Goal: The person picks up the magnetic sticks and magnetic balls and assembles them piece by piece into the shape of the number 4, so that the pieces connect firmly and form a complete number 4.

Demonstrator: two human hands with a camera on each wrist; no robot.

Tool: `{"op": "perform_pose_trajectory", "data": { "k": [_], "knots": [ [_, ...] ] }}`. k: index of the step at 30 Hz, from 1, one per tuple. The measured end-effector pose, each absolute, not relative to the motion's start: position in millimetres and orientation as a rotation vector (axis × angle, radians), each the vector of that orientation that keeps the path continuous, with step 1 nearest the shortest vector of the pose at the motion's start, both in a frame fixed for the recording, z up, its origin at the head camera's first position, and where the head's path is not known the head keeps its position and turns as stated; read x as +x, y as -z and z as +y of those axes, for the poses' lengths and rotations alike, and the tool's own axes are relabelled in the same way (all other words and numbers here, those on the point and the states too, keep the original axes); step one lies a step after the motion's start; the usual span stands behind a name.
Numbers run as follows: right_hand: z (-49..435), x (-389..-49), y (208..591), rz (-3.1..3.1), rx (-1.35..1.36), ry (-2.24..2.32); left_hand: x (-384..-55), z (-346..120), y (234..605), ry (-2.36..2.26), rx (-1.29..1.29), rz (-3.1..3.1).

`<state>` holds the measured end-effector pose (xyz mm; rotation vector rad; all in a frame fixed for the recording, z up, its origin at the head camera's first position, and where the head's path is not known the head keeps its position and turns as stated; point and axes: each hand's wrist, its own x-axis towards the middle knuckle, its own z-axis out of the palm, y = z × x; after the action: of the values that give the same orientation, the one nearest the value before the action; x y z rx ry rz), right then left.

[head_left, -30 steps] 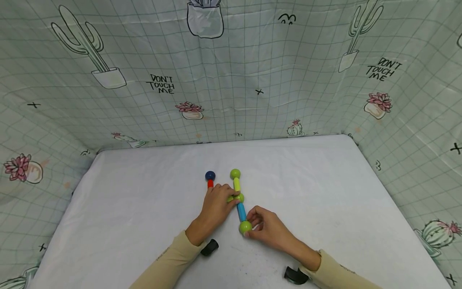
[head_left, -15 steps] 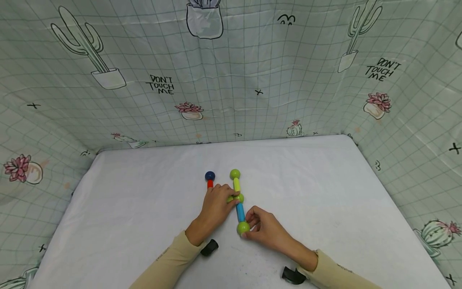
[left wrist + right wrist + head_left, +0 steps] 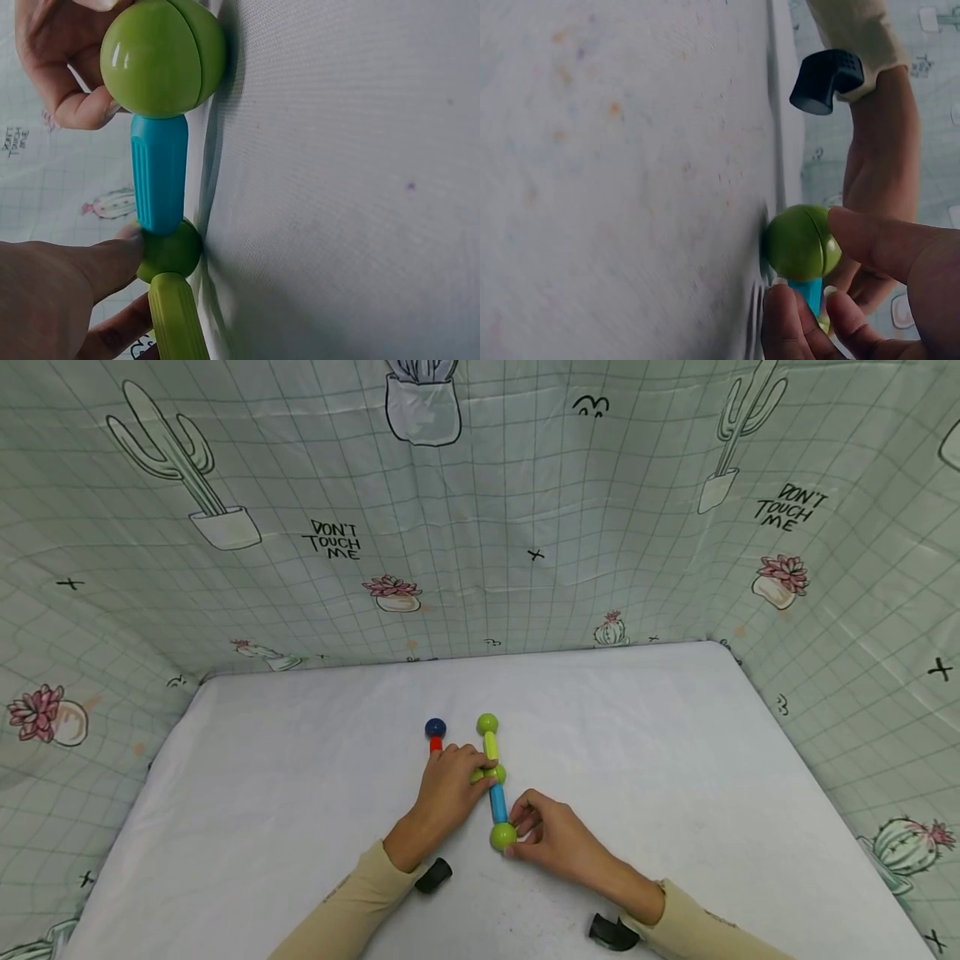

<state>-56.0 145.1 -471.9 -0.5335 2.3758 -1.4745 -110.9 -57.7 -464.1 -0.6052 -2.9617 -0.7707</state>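
Observation:
A toy of balls and ribbed rods lies on the white table. My left hand [image 3: 447, 787] pinches the middle green ball [image 3: 498, 772], thumb on its near side, and covers part of the toy. From that ball a blue rod [image 3: 498, 804] runs toward me to a larger-looking green ball [image 3: 154, 60]. My right hand [image 3: 558, 837] holds this near ball from the right, thumb and fingertips against it. Farther off, a yellow-green rod [image 3: 491, 746] leads to another green ball [image 3: 487, 723]. A red rod [image 3: 436, 744] with a dark blue ball [image 3: 436, 728] shows beyond my left hand.
White cloth covers the table [image 3: 645, 743]. A grid-patterned curtain [image 3: 480, 527] with cactus drawings encloses its back and sides. Black wrist-worn pieces [image 3: 433, 876] sit by both beige sleeves [image 3: 337, 902].
The near green ball and the near end of the blue rod have swung slightly left, with my right hand on the ball. My left hand keeps its place.

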Motion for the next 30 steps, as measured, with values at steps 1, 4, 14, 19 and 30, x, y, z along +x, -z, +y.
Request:
{"op": "perform_pose_trajectory", "data": {
  "k": [1, 4, 14, 19, 30],
  "knots": [
    [146, -57, 471, 2.380, -0.528, 1.473, -111, -58, 464, 0.771, -0.607, -2.964],
    [151, -60, 468, 2.409, -0.491, 1.467, -112, -59, 463, 0.756, -0.615, -2.970],
    [179, -82, 457, 2.533, -0.371, 1.477, -114, -66, 458, 0.711, -0.607, -2.997],
    [195, -91, 456, 2.584, -0.327, 1.463, -115, -79, 455, 0.727, -0.559, -2.970],
    [224, -110, 456, 2.740, -0.293, 1.401, -121, -121, 448, 0.802, -0.400, -2.908]
  ]
}}
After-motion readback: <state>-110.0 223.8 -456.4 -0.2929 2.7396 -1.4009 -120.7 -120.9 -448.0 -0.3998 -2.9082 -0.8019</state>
